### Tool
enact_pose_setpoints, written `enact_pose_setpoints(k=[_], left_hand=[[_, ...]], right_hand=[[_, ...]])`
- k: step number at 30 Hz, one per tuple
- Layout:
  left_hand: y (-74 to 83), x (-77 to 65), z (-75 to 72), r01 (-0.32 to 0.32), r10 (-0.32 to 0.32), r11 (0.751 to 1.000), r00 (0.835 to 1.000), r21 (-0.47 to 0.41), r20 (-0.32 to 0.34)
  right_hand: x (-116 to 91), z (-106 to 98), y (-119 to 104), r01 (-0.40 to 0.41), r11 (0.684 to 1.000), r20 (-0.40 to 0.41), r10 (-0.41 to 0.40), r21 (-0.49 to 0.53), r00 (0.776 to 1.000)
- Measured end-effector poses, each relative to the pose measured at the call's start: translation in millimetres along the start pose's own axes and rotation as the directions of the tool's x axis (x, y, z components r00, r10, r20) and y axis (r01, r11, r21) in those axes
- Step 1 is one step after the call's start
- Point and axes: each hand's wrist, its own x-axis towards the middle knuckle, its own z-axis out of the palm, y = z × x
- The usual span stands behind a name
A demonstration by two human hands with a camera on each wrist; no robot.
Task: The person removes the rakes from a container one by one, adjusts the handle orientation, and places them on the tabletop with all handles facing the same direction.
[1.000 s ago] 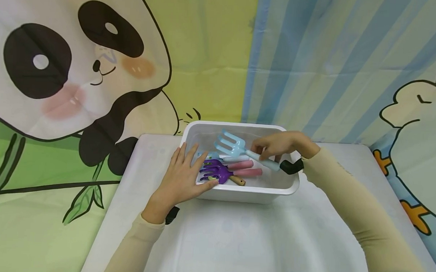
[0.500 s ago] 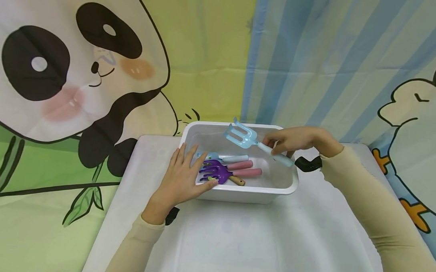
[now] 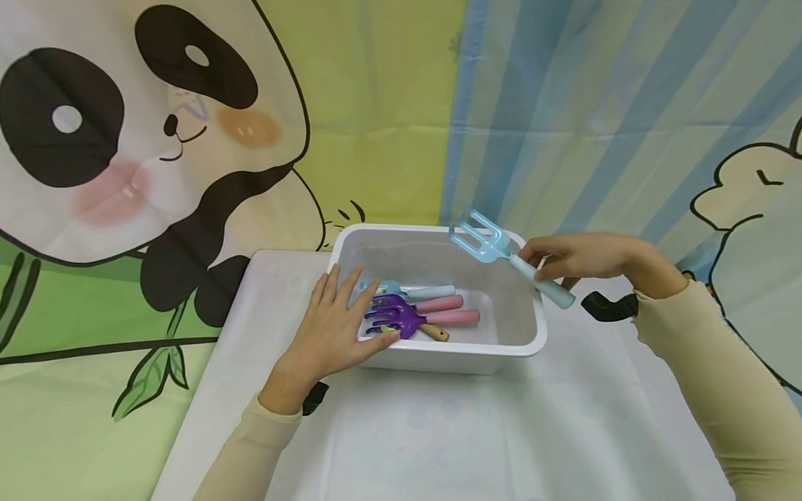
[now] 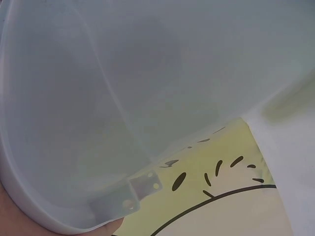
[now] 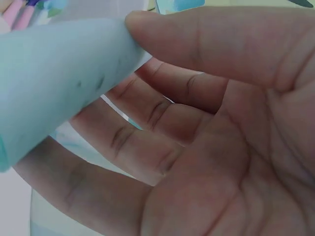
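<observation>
My right hand pinches the handle of a light blue garden hand fork, held up over the right rim of a white plastic bin. In the right wrist view the pale handle lies between thumb and curled fingers. My left hand rests with spread, straight fingers across the bin's left front corner. Inside the bin lie purple garden forks with pink handles, partly behind that hand. A light blue handle and a wooden handle show beside them.
The bin stands on a white-covered table. Right behind it hangs a printed cloth with a panda and stripes. In the left wrist view a pale, smooth bin wall fills most of the picture.
My right hand has moved right and lifted the light blue hand fork from inside the bin to over its right rim. The left hand has stayed put.
</observation>
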Motion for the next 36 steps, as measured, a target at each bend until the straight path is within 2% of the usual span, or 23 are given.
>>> enact_pose_setpoints(k=[12, 22, 36], left_hand=[[-0.1, -1.7, -1.1, 0.003, -0.003, 1.000, 1.000, 0.003, 0.005], [0.0, -1.8, -1.5, 0.002, -0.002, 1.000, 1.000, 0.002, 0.008], [0.5, -0.2, -0.5, 0.000, 0.000, 1.000, 1.000, 0.003, 0.003]], right_hand=[[-26, -4, 28, -0.025, 0.999, -0.122, 0.028, 0.028, 0.992], [-37, -7, 60, 0.000, 0.992, -0.178, 0.023, 0.129, 0.984], [-33, 2, 112, 0.014, 0.966, -0.308, 0.068, 0.257, 0.949]])
